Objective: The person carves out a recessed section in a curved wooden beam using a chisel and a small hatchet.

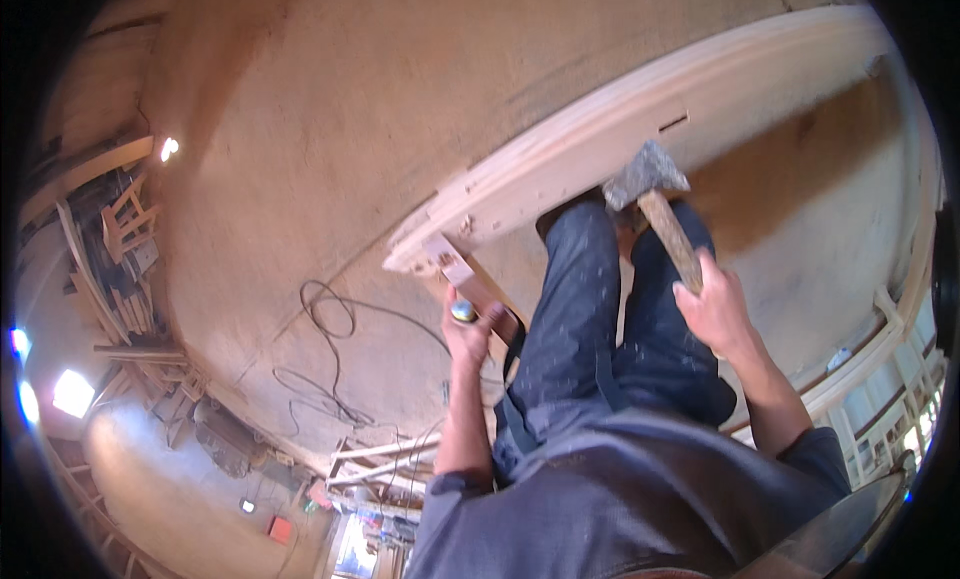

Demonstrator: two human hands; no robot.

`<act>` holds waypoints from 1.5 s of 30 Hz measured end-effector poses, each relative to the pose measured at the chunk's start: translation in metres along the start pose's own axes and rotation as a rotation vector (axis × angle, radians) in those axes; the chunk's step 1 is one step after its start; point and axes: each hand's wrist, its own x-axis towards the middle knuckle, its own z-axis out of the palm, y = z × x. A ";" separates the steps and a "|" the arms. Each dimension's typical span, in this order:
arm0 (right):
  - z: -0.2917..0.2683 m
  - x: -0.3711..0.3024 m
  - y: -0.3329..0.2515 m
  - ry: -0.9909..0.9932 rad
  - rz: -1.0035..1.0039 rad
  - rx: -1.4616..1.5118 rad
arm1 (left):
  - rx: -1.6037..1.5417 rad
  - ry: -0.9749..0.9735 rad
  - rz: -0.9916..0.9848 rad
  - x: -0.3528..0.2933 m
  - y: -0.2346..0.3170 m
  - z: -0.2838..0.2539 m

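Note:
My right hand [715,304] is wrapped round the wooden handle of a hatchet [648,174]. Its grey metal head is raised in front of my knees, near the long pale wooden beam [590,169]. A narrow dark slot [674,123] is cut into that beam. My left hand [470,334] is closed round a tool handle with a rounded, shiny end [462,310]; the rest of this tool is hidden. Just beyond these fingers, a shorter wooden piece [450,260] meets the beam's left end, with wood chips on its top.
A dark cable [335,354] lies in loops on the floor left of me. Timber and wooden frames [130,224] are stacked at the far left. A red box [280,530] sits at lower left. Slatted woodwork [880,379] stands at the right.

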 end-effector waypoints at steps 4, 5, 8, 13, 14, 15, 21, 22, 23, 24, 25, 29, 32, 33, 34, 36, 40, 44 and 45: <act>-0.052 0.015 -0.064 0.038 -0.326 0.153 | 0.630 0.247 -0.035 -0.007 0.052 0.059; -0.063 0.022 -0.086 0.034 -0.389 0.249 | 0.622 0.267 -0.053 -0.008 0.057 0.065; -0.075 0.029 -0.117 0.034 -0.370 0.482 | 0.588 0.346 -0.079 -0.008 0.058 0.070; -0.071 0.038 -0.121 0.089 -0.440 0.598 | 0.579 0.462 -0.037 -0.001 0.027 0.047; -0.073 0.039 -0.120 0.072 -0.407 0.618 | 0.589 0.495 -0.013 0.001 0.017 0.037; -0.070 0.042 -0.114 0.062 -0.394 0.616 | 0.552 0.465 -0.034 0.003 0.011 0.023; -0.041 0.043 -0.079 0.051 -0.276 0.639 | 0.601 0.354 -0.094 0.008 0.018 -0.004; -0.038 0.044 -0.074 0.052 -0.270 0.635 | 0.621 0.355 -0.107 0.008 0.028 -0.001; -0.033 0.043 -0.070 0.069 -0.273 0.637 | 0.642 0.354 -0.119 0.006 0.032 0.000; -0.028 0.042 -0.066 0.081 -0.274 0.638 | 0.644 0.339 -0.096 0.004 0.030 -0.001; -0.024 0.041 -0.062 0.094 -0.280 0.639 | 0.644 0.327 -0.070 0.004 0.030 -0.002; -0.014 0.044 -0.063 0.209 -0.467 0.534 | 0.685 0.273 -0.134 0.007 0.041 0.000; 0.000 0.036 -0.069 0.252 -0.522 0.512 | 0.716 0.316 -0.113 0.004 0.037 0.005; 0.006 0.030 -0.073 0.246 -0.489 0.551 | 0.701 0.291 -0.093 0.005 0.036 0.003; 0.014 0.023 -0.077 0.241 -0.456 0.589 | 0.685 0.266 -0.073 0.006 0.033 0.000; 0.030 0.007 -0.085 0.189 -0.382 0.697 | 0.685 0.227 -0.054 0.007 0.029 -0.005; 0.069 -0.035 -0.099 0.135 -0.135 0.816 | 0.456 0.136 0.138 0.031 -0.002 -0.027; 0.096 -0.063 -0.091 -0.050 0.128 0.607 | 0.203 0.173 0.199 0.040 0.014 -0.071; 0.102 -0.065 -0.089 -0.106 0.150 0.548 | 0.115 0.189 0.184 0.036 0.024 -0.085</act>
